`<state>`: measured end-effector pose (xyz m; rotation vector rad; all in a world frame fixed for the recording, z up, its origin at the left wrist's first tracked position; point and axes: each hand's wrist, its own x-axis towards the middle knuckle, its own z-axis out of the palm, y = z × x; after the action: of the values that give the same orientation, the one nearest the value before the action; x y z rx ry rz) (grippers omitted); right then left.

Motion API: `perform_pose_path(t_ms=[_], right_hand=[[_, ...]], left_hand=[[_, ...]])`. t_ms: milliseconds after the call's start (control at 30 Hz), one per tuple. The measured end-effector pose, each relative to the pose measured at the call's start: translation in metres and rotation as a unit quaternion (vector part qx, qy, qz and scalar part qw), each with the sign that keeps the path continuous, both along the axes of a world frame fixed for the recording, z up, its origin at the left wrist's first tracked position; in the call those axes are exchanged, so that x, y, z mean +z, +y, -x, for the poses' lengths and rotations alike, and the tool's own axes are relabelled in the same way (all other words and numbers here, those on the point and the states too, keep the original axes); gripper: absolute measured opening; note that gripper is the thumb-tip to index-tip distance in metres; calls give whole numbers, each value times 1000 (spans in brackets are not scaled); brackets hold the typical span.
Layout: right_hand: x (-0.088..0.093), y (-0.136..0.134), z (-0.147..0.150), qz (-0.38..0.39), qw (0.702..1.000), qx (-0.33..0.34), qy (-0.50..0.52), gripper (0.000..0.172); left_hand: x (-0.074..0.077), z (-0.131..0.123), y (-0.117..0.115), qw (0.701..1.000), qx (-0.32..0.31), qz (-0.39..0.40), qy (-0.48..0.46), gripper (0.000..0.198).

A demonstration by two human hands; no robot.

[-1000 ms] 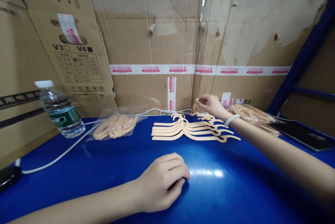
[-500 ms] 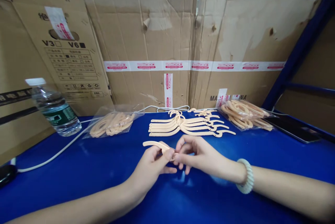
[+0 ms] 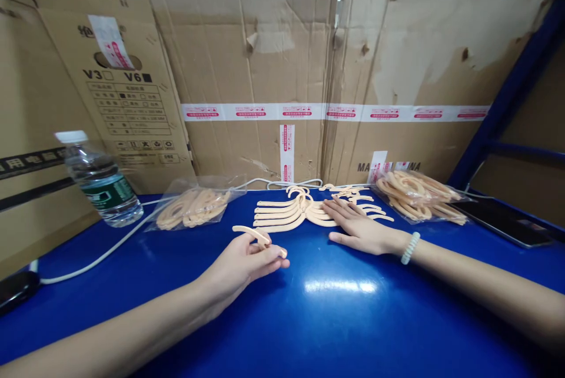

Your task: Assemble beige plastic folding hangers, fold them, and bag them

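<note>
Hanger piece [image 3: 251, 232] — still pinched by left hand [image 3: 249, 259] | right hand [image 3: 362, 234] — moved off, loosely spread over hangers [image 3: 279, 228]

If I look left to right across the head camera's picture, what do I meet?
Black object → bottle → left bag → left hand, holding a curved piece → right hand → phone.

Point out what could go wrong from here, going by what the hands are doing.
The right hand lies over one side of the lined-up beige hangers; a sideways push might knock them out of line. The left hand holds a curved beige piece, which could slip if the grip loosens. The white cable runs close to the bottle; a tug might disturb it.
</note>
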<state>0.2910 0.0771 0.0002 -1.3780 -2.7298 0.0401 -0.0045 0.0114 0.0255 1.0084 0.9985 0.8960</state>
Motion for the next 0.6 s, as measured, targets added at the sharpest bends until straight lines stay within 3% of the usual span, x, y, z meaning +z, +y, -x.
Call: perform_pose_path(t_ms=[133,267,433,600], right_hand=[[3,1,4,-57,997,10,45,66],[8,-11,6,-121,985,20,124,33],[4,-22,1,-79,981,25,177,14],[0,-31,1,-22,976,-20,214,16]], left_hand=[[-8,12,4,1000,0,-26,6,46],[-11,19,7,999,29,-26,23,41],[-10,20,11,998,39,-41,10,34],[-13,23,13,996,62,-49,-29,39]])
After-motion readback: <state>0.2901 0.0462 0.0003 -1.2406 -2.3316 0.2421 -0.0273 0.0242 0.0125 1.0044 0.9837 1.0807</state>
